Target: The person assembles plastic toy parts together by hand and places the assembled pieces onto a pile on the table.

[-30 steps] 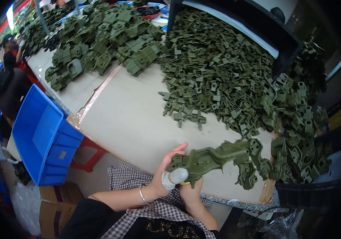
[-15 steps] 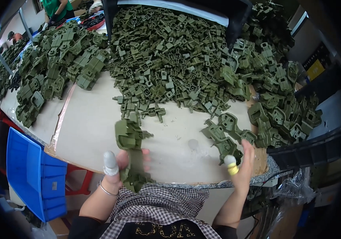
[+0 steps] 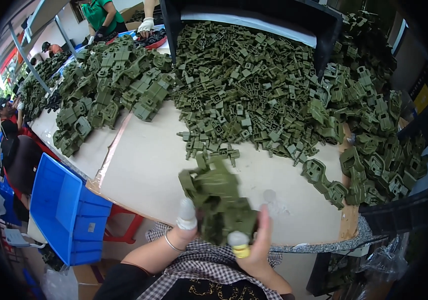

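Note:
Over the table's near edge, my left hand (image 3: 189,231) grips a long olive-green moulded plastic part (image 3: 213,180), shaped like a toy vehicle body and blurred by motion. My right hand (image 3: 255,246) is closed on a second green plastic part (image 3: 239,216), pressed close against the first. Where one part ends and the other begins is hard to make out. Both my thumbs wear wrappings, one whitish, the other white and yellow. My fingers are mostly hidden behind the parts. Another long green part (image 3: 324,184) lies to the right on the table.
A large heap of small green plastic pieces (image 3: 244,95) covers the far middle. Larger green parts are piled at left (image 3: 109,85) and right (image 3: 374,150). A blue bin (image 3: 74,215) stands left of the table, beside a red stool (image 3: 124,225). Other people work at far left.
My right hand has taken a green part from the right side and brought it left to the one in my left hand. The view has shifted, too.

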### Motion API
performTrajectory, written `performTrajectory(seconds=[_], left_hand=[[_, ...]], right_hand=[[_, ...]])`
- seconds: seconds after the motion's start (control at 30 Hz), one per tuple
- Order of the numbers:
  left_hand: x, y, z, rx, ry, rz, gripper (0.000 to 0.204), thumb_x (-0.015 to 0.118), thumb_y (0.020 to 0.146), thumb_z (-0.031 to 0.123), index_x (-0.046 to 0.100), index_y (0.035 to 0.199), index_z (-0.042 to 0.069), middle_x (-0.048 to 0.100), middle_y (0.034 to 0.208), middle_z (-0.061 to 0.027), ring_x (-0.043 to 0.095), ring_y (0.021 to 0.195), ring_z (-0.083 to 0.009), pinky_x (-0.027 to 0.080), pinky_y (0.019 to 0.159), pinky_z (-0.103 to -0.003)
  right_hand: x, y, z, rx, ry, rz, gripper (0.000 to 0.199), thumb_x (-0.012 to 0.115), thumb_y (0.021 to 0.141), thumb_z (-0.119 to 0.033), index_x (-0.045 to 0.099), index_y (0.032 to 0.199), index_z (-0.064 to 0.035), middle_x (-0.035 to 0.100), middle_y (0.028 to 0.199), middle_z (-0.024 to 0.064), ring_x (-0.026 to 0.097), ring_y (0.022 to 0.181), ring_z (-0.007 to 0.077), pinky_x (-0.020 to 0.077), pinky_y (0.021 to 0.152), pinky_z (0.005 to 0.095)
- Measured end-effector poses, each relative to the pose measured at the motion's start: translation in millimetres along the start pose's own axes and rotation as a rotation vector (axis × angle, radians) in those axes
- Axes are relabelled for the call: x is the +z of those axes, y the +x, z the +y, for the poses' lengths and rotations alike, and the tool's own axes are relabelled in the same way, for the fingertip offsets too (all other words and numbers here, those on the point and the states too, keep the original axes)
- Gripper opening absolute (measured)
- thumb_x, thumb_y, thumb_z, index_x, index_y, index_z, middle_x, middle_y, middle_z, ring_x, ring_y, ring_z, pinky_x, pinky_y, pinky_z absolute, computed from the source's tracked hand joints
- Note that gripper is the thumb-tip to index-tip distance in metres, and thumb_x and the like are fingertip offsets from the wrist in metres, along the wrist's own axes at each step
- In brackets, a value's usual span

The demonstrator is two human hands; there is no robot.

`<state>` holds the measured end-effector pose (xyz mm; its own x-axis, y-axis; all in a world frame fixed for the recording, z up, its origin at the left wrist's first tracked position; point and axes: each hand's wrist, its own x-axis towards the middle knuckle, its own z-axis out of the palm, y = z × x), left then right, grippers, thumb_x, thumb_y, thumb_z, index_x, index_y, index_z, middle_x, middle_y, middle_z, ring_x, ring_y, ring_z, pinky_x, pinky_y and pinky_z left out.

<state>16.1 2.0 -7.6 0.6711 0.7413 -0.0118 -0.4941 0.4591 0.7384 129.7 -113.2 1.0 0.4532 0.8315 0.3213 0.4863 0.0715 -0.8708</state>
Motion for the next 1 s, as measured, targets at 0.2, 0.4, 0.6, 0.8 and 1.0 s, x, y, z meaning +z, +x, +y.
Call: performTrajectory(seconds=[0.2, 0.4, 0.6, 0.8, 1.0], left_hand=[[-4.0, -10.8, 0.9, 0.018, 0.084, 0.034, 0.085, 0.044, 0.078, 0.067, 0.027, 0.135, 0.006, 0.039, 0.132, -0.011, 0.044, 0.117, -0.0216, 0.037, 0.099, -0.038], [-4.2, -3.1, -9.2, 0.014, 0.118, 0.144, 0.067, 0.041, 0.087, 0.055, 0.035, 0.13, 0.004, 0.047, 0.125, -0.0097, 0.049, 0.111, -0.02, 0.04, 0.095, -0.036], [1.8, 0.4, -9.4, -0.02, 0.119, 0.248, 0.043, 0.04, 0.094, 0.035, 0.042, 0.121, 0.001, 0.053, 0.116, -0.0101, 0.054, 0.103, -0.0183, 0.044, 0.09, -0.033], [-5.4, 2.7, -13.9, 0.11, 0.405, 0.169, 0.057, 0.033, 0.093, 0.048, 0.039, 0.125, 0.001, 0.05, 0.12, -0.0094, 0.053, 0.105, -0.0176, 0.044, 0.091, -0.033], [-10.2, 0.6, -15.1, 0.119, 0.389, 0.189, 0.043, 0.036, 0.093, 0.031, 0.04, 0.122, 0.0, 0.051, 0.117, -0.0118, 0.054, 0.103, -0.0188, 0.045, 0.09, -0.033]], right_hand=[[8.6, 6.8, -11.0, -0.299, -0.262, -0.121, 0.074, 0.067, 0.074, -0.028, 0.033, 0.124, 0.0138, 0.048, 0.104, 0.0231, 0.048, 0.083, 0.0343, 0.0403, 0.073, 0.0418], [14.3, 7.6, 6.6, -0.186, -0.186, -0.191, 0.073, 0.066, 0.075, -0.02, 0.029, 0.131, 0.0087, 0.048, 0.102, 0.0186, 0.046, 0.088, 0.0331, 0.0388, 0.079, 0.0392], [13.9, 7.6, 7.2, -0.076, -0.126, -0.231, 0.073, 0.065, 0.075, -0.013, 0.026, 0.133, 0.0054, 0.046, 0.102, 0.018, 0.045, 0.092, 0.033, 0.0381, 0.082, 0.0385], [16.0, 9.2, 2.3, -0.074, -0.17, -0.245, 0.077, 0.066, 0.073, -0.013, 0.023, 0.133, 0.0089, 0.044, 0.105, 0.0206, 0.042, 0.091, 0.0343, 0.0359, 0.083, 0.0414], [19.8, 11.1, 2.8, -0.094, -0.153, -0.262, 0.078, 0.066, 0.072, -0.011, 0.021, 0.132, 0.0114, 0.043, 0.104, 0.0207, 0.041, 0.091, 0.0341, 0.0347, 0.083, 0.0423]])
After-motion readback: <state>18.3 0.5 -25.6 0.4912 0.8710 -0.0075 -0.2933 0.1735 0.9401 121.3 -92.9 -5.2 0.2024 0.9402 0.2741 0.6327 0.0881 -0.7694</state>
